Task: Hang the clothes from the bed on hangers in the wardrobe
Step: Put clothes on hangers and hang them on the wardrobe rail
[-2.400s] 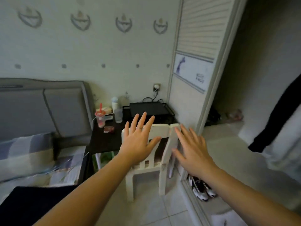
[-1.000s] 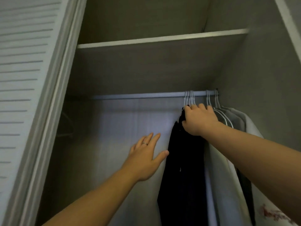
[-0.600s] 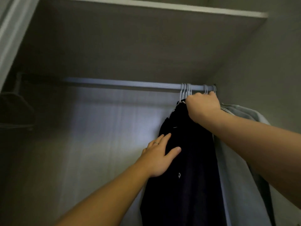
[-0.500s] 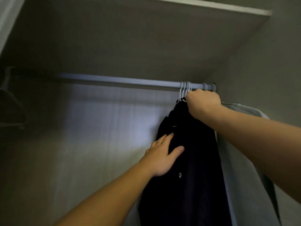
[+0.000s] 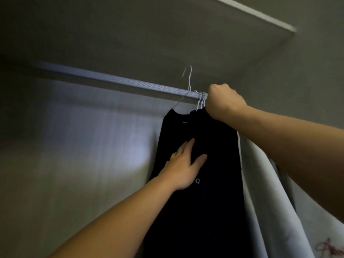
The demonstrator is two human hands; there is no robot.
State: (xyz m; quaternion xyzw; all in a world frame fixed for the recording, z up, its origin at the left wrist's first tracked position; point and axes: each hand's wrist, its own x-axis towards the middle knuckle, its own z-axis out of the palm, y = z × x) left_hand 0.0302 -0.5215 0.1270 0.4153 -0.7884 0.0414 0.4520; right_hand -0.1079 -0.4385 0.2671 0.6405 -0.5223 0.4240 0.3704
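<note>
Inside the wardrobe, a long black fabric garment [image 5: 201, 211] hangs below the pale ribbed metal rod [image 5: 111, 80], towards its right end, with a small pale ring on its front. The left hand [image 5: 183, 166] lies flat against the front of this garment, fingers straight and close together, thumb spread to the right, a thin ring on one finger; it presses the cloth and grips nothing. The right hand [image 5: 224, 101] is curled into a tight fist at the garment's top edge, just beside the rod, closed on the cloth there; whether a wire is also inside the fist cannot be told. A thin white wire hanger [image 5: 189, 79] stands with its hook above the rod, clear of it, and one of its arms slopes down to the left into the garment's shoulder. More white wire hangers [image 5: 201, 101] are bunched on the rod, touching the right fist. To the right, behind the right forearm, hangs a pale grey-white garment [image 5: 264, 198] with a red print near its lower edge. A flat grey shelf [image 5: 149, 34] spans overhead
</note>
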